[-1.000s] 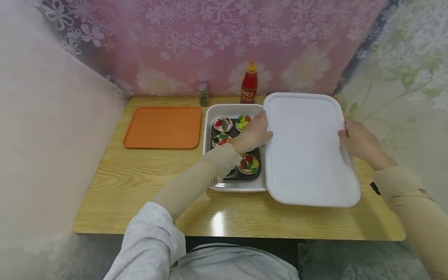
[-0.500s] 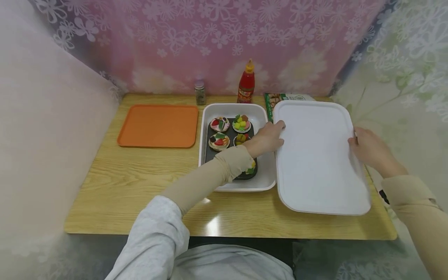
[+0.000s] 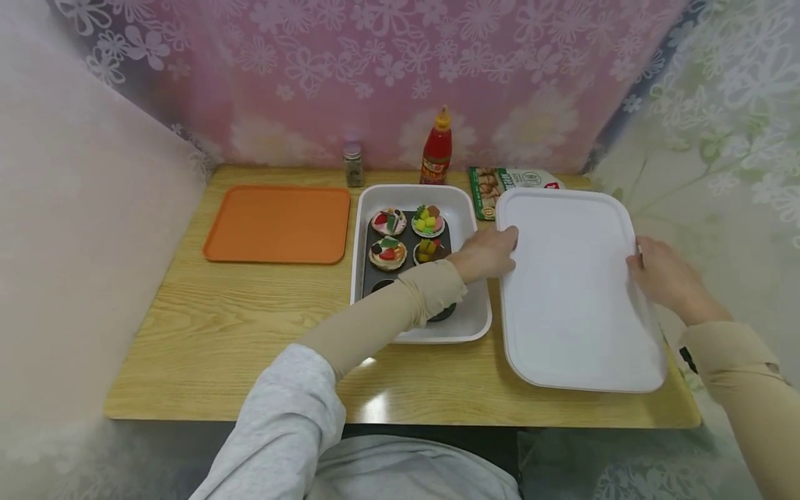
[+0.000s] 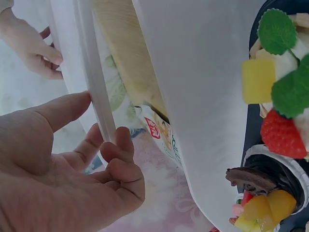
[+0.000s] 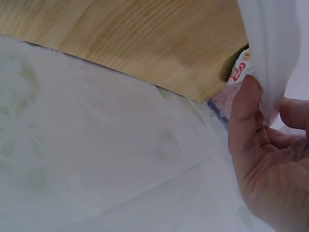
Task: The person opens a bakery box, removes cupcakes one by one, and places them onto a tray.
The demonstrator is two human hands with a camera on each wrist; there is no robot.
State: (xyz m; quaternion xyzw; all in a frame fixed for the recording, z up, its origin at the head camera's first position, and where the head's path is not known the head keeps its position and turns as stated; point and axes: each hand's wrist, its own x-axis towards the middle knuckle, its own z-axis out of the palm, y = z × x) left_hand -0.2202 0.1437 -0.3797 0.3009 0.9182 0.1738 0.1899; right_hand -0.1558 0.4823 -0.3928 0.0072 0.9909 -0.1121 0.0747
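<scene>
one left hand and one right hand pinch a white lid by opposite sides near the table's right edge, a level grip likely steadying it

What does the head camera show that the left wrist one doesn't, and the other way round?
Only the head view shows the flat orange rectangular tray and the small clear shaker with a grey cap. Only the left wrist view shows the palm of the left hand. Both show the white, round-cornered rectangular lid, gripped by that hand and the right hand.
</scene>
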